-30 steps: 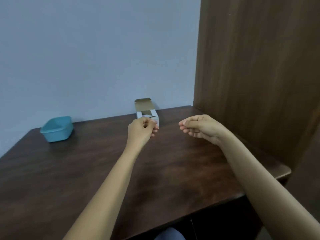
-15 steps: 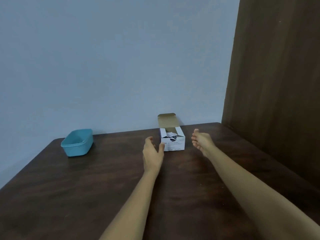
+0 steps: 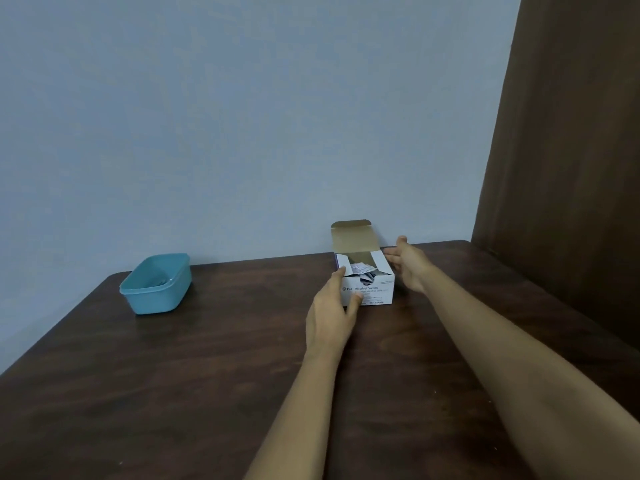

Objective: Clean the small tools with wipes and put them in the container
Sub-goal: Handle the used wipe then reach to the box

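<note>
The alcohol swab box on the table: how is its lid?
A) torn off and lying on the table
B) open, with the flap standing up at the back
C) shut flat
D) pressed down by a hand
B: the flap of the alcohol swab box stands upright at the far side, and packets show inside.

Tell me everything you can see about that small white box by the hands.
The box is small, white cardboard, printed "BD Alcohol Swabs" on its front. It stands on the dark wooden table near the wall, lid flap raised at the back, brown inside. Inside lie loose swab packets. The left hand touches its left front corner, thumb on the front face. The right hand is open beside its right side; whether it touches is unclear.
</note>
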The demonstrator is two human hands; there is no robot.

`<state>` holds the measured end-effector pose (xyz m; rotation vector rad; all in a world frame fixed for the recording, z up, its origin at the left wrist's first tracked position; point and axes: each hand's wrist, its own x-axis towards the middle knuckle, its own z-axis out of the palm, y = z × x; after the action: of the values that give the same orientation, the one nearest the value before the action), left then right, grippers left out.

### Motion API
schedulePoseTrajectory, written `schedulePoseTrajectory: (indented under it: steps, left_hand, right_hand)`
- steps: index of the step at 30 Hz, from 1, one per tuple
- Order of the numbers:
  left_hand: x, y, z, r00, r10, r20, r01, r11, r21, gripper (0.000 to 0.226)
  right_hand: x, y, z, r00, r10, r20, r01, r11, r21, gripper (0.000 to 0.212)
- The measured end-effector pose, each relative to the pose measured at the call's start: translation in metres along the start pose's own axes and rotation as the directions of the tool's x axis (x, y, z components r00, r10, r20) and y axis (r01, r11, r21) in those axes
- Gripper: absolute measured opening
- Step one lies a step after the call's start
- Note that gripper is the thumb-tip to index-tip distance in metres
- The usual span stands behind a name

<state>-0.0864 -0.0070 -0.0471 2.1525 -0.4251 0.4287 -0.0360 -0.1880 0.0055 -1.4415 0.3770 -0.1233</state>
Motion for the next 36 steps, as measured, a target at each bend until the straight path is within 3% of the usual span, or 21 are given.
schedulePoseTrajectory:
  steps: [2, 6, 9, 14, 19, 24, 28, 36]
  left_hand:
    - [0.0, -0.001, 0.001, 1.0, -0.001, -0.006, 0.001, 1.0, -0.001, 0.056]
    - [-0.001, -0.002, 0.001, 1.0, -0.01, -0.017, 0.01, 1.0, -0.005, 0.055]
    - [-0.001, -0.001, 0.0, 1.0, 0.004, -0.022, -0.004, 1.0, -0.006, 0.05]
    - [-0.001, -0.001, 0.0, 0.999, 0.019, -0.034, -0.02, 0.999, -0.028, 0.045]
    - [-0.002, 0.0, 0.0, 0.998, 0.039, -0.048, -0.041, 0.998, -0.039, 0.045]
    - [-0.003, 0.002, -0.002, 0.998, 0.023, -0.057, -0.026, 0.998, -0.048, 0.045]
    - [-0.005, 0.003, -0.003, 0.999, 0.014, -0.048, -0.016, 0.999, -0.04, 0.045]
    - [-0.007, 0.009, -0.006, 0.995, -0.092, -0.04, 0.087, 0.99, -0.111, 0.058]
  right_hand:
    - [0.003, -0.004, 0.003, 0.999, -0.002, 0.042, 0.0, 1.0, 0.031, 0.058]
    - [0.007, -0.008, 0.003, 0.996, -0.073, 0.05, 0.07, 0.996, 0.059, 0.024]
    - [0.002, -0.008, -0.001, 0.987, -0.146, 0.067, 0.143, 0.989, 0.039, 0.021]
    - [-0.01, 0.001, -0.006, 0.953, -0.285, 0.102, 0.298, 0.942, -0.154, 0.022]
    - [-0.029, 0.01, -0.012, 0.857, -0.497, 0.136, 0.515, 0.82, -0.25, 0.019]
    - [-0.041, 0.019, -0.015, 0.758, -0.623, 0.191, 0.636, 0.641, -0.43, 0.016]
    - [-0.05, 0.029, -0.014, 0.717, -0.655, 0.239, 0.65, 0.504, -0.57, 0.019]
    - [-0.056, 0.049, -0.006, 0.712, -0.666, 0.223, 0.606, 0.421, -0.675, 0.024]
